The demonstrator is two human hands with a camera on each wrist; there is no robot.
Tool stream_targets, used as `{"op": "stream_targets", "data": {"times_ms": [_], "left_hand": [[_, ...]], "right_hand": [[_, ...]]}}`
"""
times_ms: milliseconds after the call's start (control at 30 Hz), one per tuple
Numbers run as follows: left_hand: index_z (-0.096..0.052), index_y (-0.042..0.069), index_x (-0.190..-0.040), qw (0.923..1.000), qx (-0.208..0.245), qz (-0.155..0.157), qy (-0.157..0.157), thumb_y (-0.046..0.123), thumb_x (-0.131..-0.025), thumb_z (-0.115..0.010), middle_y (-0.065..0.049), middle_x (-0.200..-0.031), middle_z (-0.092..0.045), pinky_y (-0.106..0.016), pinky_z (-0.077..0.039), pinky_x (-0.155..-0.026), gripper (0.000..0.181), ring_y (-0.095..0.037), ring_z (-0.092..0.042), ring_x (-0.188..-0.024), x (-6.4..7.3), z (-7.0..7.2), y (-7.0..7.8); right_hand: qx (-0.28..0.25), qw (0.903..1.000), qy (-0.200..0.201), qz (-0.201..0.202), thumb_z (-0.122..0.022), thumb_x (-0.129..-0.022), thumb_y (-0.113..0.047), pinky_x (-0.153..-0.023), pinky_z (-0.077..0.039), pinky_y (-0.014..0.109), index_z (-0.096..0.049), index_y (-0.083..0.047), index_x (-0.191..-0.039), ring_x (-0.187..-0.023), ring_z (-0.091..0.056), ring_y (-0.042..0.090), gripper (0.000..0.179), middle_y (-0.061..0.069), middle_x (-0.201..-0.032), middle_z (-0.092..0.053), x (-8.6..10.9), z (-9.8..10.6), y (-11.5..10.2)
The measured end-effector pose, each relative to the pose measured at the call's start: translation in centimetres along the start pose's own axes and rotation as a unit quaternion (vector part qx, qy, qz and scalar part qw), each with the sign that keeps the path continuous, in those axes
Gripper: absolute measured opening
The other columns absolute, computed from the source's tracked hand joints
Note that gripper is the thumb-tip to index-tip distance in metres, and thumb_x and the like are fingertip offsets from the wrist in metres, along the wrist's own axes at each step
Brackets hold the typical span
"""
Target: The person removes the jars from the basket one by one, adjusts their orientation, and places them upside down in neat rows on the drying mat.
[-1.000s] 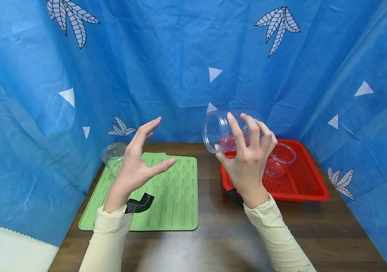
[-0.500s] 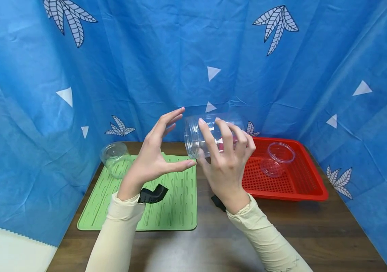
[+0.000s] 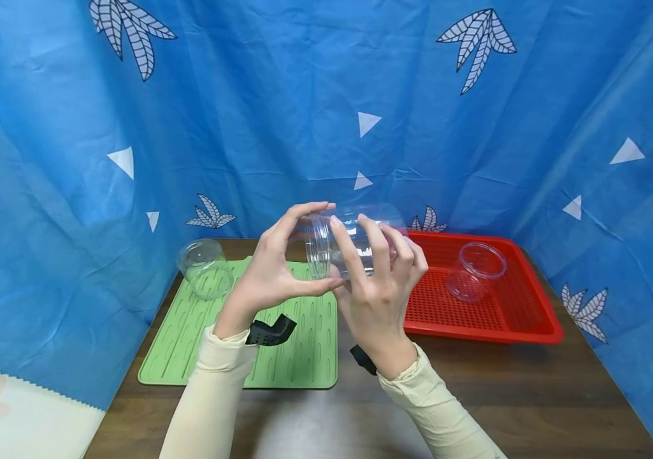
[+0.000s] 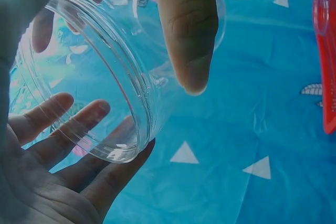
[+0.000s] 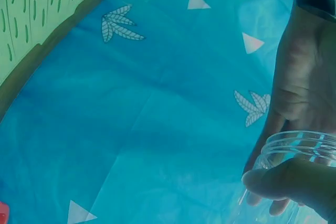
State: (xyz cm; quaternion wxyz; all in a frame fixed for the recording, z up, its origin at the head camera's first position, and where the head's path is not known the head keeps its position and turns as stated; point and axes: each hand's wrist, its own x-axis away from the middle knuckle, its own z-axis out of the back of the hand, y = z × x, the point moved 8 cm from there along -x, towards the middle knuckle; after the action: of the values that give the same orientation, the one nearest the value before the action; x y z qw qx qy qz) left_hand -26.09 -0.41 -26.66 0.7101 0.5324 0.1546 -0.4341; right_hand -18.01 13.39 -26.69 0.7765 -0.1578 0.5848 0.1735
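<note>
Clear plastic jar (image 3: pixel 362 248) is held in mid-air on its side, above the table (image 3: pixel 532 395) and left of the red basket (image 3: pixel 475 330), w/ its ridged mouth turned away from the basket. Its body is gripped by the R hand (image 3: pixel 380 299), fingers spread over it. Its mouth end is encircled by the L hand (image 3: pixel 271 268), fingers & thumb bent round the neck; how hard it's pressed can't be told.

Green mat (image 3: pixel 303 357) is laid left of the basket, w/ a strip of table btwn. Second jar (image 3: pixel 206 271) is set at the mat's far corner, well left of the basket; third jar (image 3: pixel 466 284) is kept inside the basket.

Step in hand is judged to be a 2-handed hold, prob. a pass R to L. For the next move, a sure L grip on the neck is called for before R fingers are eased off, b/c smooth plastic could slip.
</note>
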Motion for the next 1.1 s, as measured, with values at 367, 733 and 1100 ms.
{"op": "stream_targets", "data": {"times_ms": [367,733,1100], "left_hand": [[-0.053,0.011,-0.157,1.0,-0.006,-0.003,0.004,0.012,-0.07,-0.106,0.0,-0.155,-0.06,-0.04,-0.057,-0.108,0.102,-0.023,-0.063,-0.132,0.2,0.3,0.3],[-0.051,0.015,-0.16,0.9998,0.013,0.013,0.001,0.012,-0.07,-0.106,0.002,-0.157,-0.059,-0.043,-0.056,-0.111,0.105,-0.023,-0.064,-0.136,0.6,1.1,0.4],[-0.051,0.014,-0.159,0.998,0.057,0.022,-0.016,0.005,-0.07,-0.104,-0.003,-0.159,-0.059,-0.045,-0.055,-0.112,0.103,-0.027,-0.063,-0.139,0.8,1.1,0.8]], "right_hand": [[-0.021,0.9995,-0.022,0.013,-0.088,-0.088,-0.019,-0.11,-0.033,0.068,-0.063,-0.018,-0.154,-0.132,-0.048,0.044,0.071,0.02,-0.148,-0.06,-0.4,0.5,-0.3],[-0.168,0.9731,-0.134,-0.083,-0.106,-0.064,-0.03,-0.124,-0.031,0.065,-0.044,-0.009,-0.167,-0.157,-0.032,0.037,0.121,0.016,-0.17,-0.041,-2.2,4.0,4.9],[-0.46,0.7988,-0.243,-0.303,-0.09,-0.074,0.016,-0.121,-0.044,0.03,-0.033,-0.025,-0.173,-0.158,-0.035,0.033,0.121,0.0,-0.173,-0.037,-0.2,1.3,10.2]]}}
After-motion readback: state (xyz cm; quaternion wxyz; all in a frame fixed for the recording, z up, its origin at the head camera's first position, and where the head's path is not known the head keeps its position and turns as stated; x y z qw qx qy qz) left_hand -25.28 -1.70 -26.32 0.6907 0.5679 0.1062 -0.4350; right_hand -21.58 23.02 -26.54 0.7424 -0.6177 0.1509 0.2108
